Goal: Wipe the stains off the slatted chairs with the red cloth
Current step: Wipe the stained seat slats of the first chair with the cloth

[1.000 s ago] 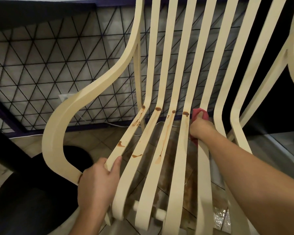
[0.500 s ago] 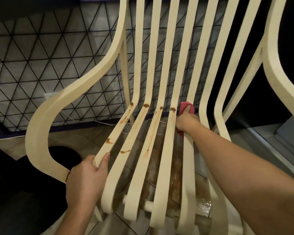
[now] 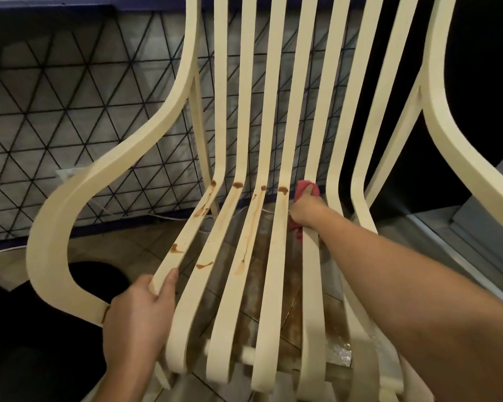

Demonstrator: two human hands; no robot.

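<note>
At the far bend of the slatted chair's (image 3: 55, 227) seat, your right hand (image 3: 307, 210) holds the red cloth (image 3: 300, 186) against a slat, fingers curled round it. Brown stains (image 3: 238, 185) mark the four slats just left. Near you, your left hand (image 3: 137, 314) grips the leftmost slat (image 3: 186, 242).

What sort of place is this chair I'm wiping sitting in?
Probably an indoor or covered seating area, such as a café or patio, though I can't be sure. A cream slatted chair stands on a tiled floor, beside a wall panel covered with a black triangular grid.
</note>
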